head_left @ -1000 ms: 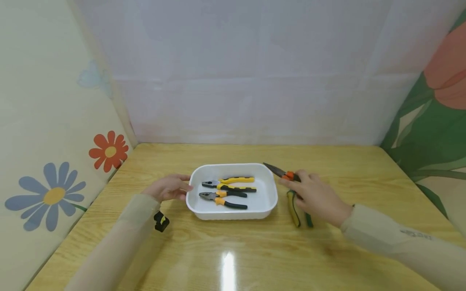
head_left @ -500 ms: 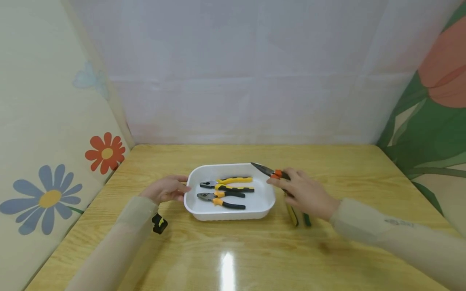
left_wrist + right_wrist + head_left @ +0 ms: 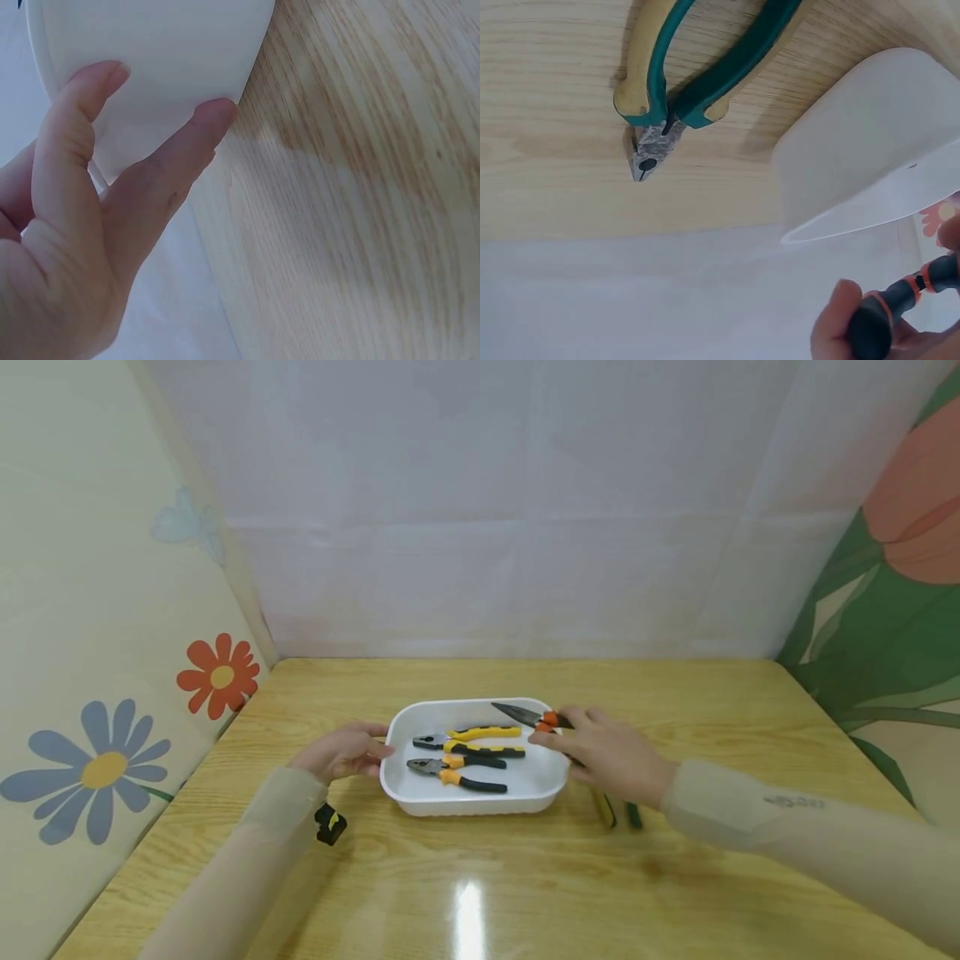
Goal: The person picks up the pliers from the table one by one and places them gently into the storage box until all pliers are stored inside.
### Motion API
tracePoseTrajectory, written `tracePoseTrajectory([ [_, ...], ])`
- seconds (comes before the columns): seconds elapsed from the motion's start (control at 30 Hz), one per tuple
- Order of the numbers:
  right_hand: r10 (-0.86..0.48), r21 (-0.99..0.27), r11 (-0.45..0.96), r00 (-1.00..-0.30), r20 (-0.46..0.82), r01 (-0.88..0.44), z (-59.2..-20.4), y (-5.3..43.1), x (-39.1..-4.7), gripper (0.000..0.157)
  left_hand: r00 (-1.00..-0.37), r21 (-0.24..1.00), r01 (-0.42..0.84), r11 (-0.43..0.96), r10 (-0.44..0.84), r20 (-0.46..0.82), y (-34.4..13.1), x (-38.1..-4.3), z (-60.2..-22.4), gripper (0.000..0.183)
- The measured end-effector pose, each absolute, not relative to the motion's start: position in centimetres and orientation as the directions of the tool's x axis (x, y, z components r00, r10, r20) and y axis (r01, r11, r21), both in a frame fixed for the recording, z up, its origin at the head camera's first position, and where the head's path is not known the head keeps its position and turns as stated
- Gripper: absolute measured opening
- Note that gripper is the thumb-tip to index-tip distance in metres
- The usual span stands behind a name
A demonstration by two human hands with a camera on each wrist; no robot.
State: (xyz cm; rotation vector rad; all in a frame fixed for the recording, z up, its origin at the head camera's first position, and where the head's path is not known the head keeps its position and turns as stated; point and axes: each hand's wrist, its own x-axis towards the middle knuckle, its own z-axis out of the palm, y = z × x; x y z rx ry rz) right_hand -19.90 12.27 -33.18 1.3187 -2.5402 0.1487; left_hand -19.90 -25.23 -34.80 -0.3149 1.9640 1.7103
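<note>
Right hand [image 3: 611,760] grips needle-nose pliers [image 3: 525,717] by the handles, tip pointing left over the tray's [image 3: 480,802] right rim. Left hand [image 3: 341,752], fingers relaxed, touches the tray's left wall.

Glossy varnished wood grain on the table [image 3: 675,693], smooth matt white plastic for the tray [image 3: 420,800], dark metal tips and rubbery orange-black grips on the long-nose pliers [image 3: 525,717], dull speckled metal on the green-handled pliers [image 3: 705,67].
</note>
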Motion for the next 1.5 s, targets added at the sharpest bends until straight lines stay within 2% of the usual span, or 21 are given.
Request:
tracePoseTrajectory([
  [0.6,-0.886,0.14,0.416,-0.367,0.283,-0.898,-33.6,10.1,-21.0,0.059,-0.848,0.859,-0.48,0.178,0.155,-0.506,-25.2,-19.8,-34.9,0.061],
  [0.9,-0.918,0.183,0.389,-0.364,0.156,-0.903,-33.7,8.2,-21.4,0.056,-0.847,0.859,-0.482,0.175,0.156,-0.507,-25.3,-19.7,-34.8,0.061],
  [1.5,-0.928,0.147,0.361,-0.34,0.152,-0.921,-33.8,7.0,-21.4,0.056,-0.844,0.85,-0.49,0.195,0.138,-0.518,-24.9,-19.8,-34.6,0.061],
])
